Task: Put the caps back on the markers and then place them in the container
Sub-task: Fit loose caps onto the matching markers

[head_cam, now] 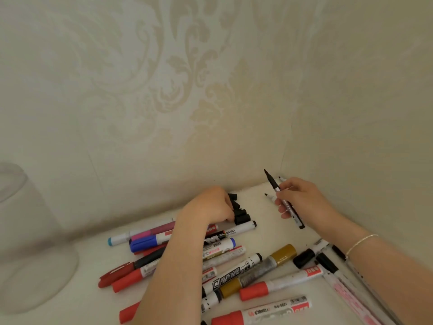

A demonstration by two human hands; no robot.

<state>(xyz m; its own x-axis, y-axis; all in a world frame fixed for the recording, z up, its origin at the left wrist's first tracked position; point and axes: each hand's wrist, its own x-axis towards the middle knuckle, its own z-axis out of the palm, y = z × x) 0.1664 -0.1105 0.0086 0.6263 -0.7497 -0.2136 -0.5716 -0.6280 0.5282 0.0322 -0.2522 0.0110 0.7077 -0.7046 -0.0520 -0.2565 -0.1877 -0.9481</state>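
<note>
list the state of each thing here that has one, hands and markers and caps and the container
right hand: holds a thin black marker, uncapped, tip up
left hand: fingers curled on the loose black caps
white marker by the right hand: uncapped, lying flat
blue-capped marker: capped, lying flat
container: upright, translucent, contents cannot be told

Head view, down onto table [257, 202]

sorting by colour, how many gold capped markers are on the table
2. One gold-capped marker lies right of centre, cap pointing to the far right; the other gold-capped marker lies nearer, just right of the left forearm. More may be hidden under the arm or the pile.
</note>
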